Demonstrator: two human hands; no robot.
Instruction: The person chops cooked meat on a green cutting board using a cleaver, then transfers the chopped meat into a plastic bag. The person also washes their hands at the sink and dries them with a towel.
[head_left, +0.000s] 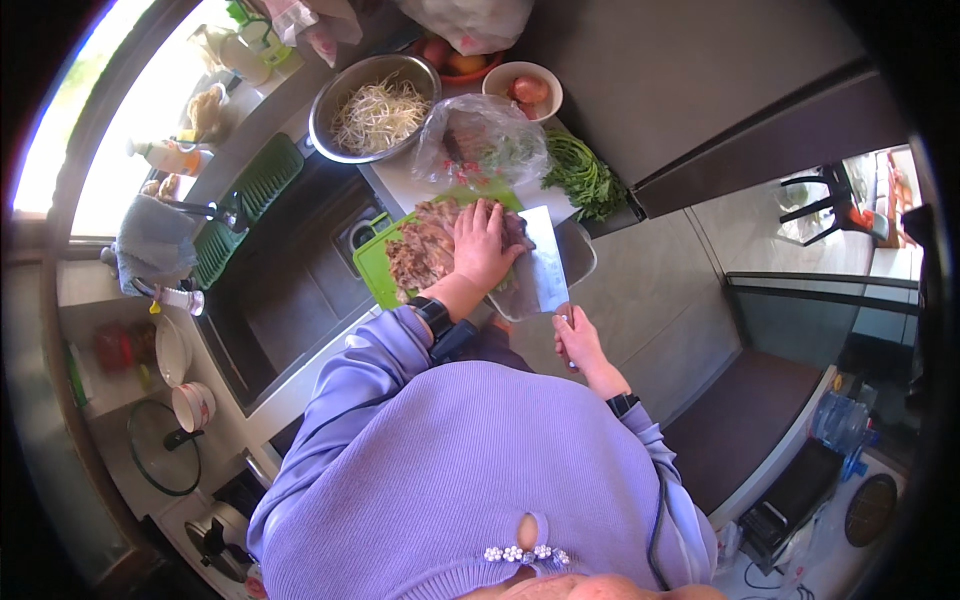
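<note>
Brown chopped meat (424, 251) is piled on a green cutting board (369, 266) that reaches over the sink's edge. My left hand (481, 244) presses flat on the meat's right part, fingers pointing away from me. In my right hand (581, 339) is the wooden handle of a cleaver (546, 259), its broad blade upright in view just right of the meat. Beneath and beyond the blade shows a translucent container (579, 255), partly hidden. Behind the board lies a clear plastic bag (484, 139) with unclear contents.
A metal bowl (321, 124) of bean sprouts, a white bowl (555, 84) with onion-like items and leafy greens (581, 176) stand beyond the board. The dark sink (289, 281) is at left, with a green drying rack (270, 176). A dark cabinet (697, 82) rises at right.
</note>
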